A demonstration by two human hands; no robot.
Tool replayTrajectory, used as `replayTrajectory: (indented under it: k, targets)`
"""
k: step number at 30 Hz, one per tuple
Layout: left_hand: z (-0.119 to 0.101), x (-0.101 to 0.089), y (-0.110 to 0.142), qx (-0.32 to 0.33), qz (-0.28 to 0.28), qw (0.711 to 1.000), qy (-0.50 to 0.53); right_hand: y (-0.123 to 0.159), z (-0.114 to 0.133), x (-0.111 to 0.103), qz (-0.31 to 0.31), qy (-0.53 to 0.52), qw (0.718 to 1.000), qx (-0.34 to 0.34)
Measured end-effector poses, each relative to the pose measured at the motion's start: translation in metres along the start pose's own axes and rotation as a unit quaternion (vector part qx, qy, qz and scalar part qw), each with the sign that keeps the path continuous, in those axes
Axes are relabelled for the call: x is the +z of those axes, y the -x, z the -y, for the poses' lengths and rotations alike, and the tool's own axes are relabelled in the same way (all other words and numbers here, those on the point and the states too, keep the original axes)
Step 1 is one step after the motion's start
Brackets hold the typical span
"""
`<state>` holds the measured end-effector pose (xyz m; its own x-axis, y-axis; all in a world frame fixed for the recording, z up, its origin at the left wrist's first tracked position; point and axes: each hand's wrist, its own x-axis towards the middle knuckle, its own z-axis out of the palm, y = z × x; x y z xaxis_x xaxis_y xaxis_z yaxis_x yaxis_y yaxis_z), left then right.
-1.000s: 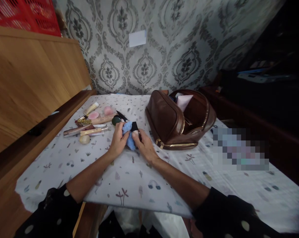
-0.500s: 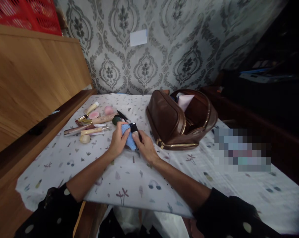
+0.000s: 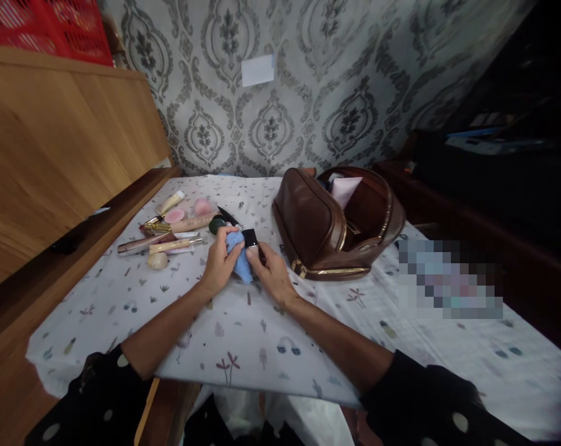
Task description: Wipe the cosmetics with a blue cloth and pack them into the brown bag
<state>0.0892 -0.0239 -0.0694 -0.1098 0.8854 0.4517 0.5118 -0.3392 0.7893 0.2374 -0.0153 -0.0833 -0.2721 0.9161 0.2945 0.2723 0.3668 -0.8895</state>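
Ample tablecloth (image 3: 243, 328) separates left fingers (image 3: 221, 238) gripping blue cloth (image 3: 242, 265) from its near edge (image 3: 262, 388).

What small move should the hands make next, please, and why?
Perhaps the left hand could rub the blue cloth gently over the black-topped container: it holds the cloth right beside the container, which the right hand has in its grip.

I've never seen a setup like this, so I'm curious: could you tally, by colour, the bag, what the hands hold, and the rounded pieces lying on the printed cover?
Brown bag: 1
Blue cloth: 1
Black-capped item: 1
Pink rounded pieces: 2
Cream rounded piece: 1
Dark green rounded piece: 1
Total visible: 7
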Motion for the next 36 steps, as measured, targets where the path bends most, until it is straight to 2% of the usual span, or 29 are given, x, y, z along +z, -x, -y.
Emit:
replayTrajectory:
  k: [5,8,12,18,21,30,33,36]
  targets:
    - [0.001,0.000,0.001,0.020,0.016,1.000,-0.003,-0.001,-0.003,0.002,-0.023,-0.024,0.999,-0.013]
    - [0.000,0.000,0.001,0.053,0.031,0.998,0.001,-0.003,-0.007,0.004,-0.048,-0.060,0.997,-0.014]
    - [-0.002,0.000,0.000,0.102,0.066,0.993,0.006,-0.007,-0.014,0.005,-0.079,-0.093,0.993,0.004]
    - [-0.008,-0.002,0.000,0.122,0.115,0.986,-0.003,-0.010,-0.022,0.004,-0.097,-0.143,0.984,0.031]
    - [-0.008,-0.004,-0.001,0.113,0.148,0.983,-0.009,-0.010,-0.023,0.003,-0.106,-0.146,0.983,0.041]
    - [-0.003,-0.015,-0.008,0.024,0.277,0.960,0.029,-0.013,-0.023,0.001,-0.120,-0.119,0.985,0.043]
    - [-0.004,-0.019,-0.012,0.003,0.303,0.952,0.034,-0.013,-0.024,0.001,-0.117,-0.107,0.987,0.039]
    - [-0.004,-0.019,-0.014,0.009,0.310,0.950,0.031,-0.013,-0.025,0.001,-0.118,-0.101,0.987,0.037]
